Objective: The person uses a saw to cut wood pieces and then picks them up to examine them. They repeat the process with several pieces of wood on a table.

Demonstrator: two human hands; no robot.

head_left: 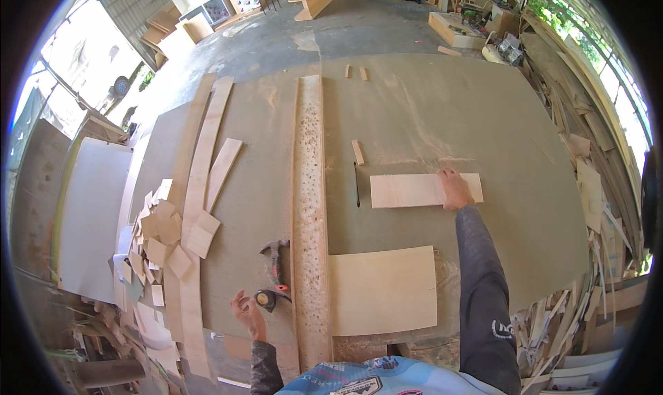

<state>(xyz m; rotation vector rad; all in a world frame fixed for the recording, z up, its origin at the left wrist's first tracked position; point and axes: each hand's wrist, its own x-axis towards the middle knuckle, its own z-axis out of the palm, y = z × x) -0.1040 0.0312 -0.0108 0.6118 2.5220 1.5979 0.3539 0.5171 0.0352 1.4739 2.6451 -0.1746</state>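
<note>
My right hand (455,190) lies across the right part of a short pale wooden board (404,190), gripping it with the fingers over its far edge. The board rests flat on the large brown worktable (511,132). Low on the left, my left hand (249,316) is empty, its fingers apart. Just right of those fingers sits a black and yellow tape measure (265,299). A claw hammer (277,262) lies beyond it, beside a long pitted wooden strip (309,188). A thin dark pencil-like stick (357,185) and a small wood block (358,152) are left of the board.
A wide plywood sheet (384,291) lies close to me, right of the strip. Long planks (207,153) and a heap of small wood pieces (162,229) cover the table's left side. Scrap wood (566,326) is piled along the right. Two small blocks (363,73) lie at the far edge.
</note>
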